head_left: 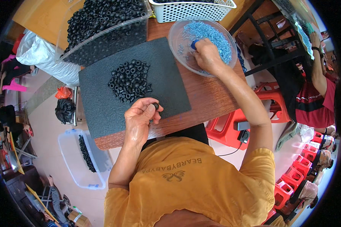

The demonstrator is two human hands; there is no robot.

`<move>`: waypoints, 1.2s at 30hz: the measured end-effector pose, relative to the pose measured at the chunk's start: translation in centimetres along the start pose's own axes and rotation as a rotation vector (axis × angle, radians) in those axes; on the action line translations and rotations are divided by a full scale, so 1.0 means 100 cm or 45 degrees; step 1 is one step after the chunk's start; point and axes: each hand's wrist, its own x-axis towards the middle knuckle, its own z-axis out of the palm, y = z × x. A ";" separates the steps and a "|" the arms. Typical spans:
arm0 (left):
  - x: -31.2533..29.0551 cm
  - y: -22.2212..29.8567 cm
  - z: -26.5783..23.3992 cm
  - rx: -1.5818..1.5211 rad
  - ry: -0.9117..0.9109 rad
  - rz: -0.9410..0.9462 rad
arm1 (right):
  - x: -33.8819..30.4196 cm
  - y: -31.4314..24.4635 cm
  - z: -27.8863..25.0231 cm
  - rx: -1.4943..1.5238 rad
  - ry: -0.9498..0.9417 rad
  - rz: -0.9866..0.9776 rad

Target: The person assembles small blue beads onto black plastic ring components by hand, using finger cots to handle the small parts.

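My left hand (140, 117) pinches a small round black rubber-looking piece (155, 106) between thumb and fingers, just off the near edge of a dark mat (96, 98). On that mat lies a loose pile of similar black pieces (129, 81), some showing ring-shaped openings. My right hand (209, 56) reaches into a round clear plastic bowl (172, 47) with its fingers closed. Many tiny translucent blue pieces (212, 34) fill the bowl's far and right side. A bright blue bit (194, 44) shows at the right fingertips; whether it is worn or held I cannot tell.
A clear bin (102, 41) heaped with black pieces stands beyond the mat, beside a white perforated basket (195, 12). A white sack (45, 56) and a clear tub (79, 159) are at left. Red stools (227, 130) stand right, where another person (316, 94) works.
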 end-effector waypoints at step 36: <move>0.004 -0.009 0.006 -0.216 0.147 0.141 | -0.046 -0.164 -0.014 0.825 0.440 -0.296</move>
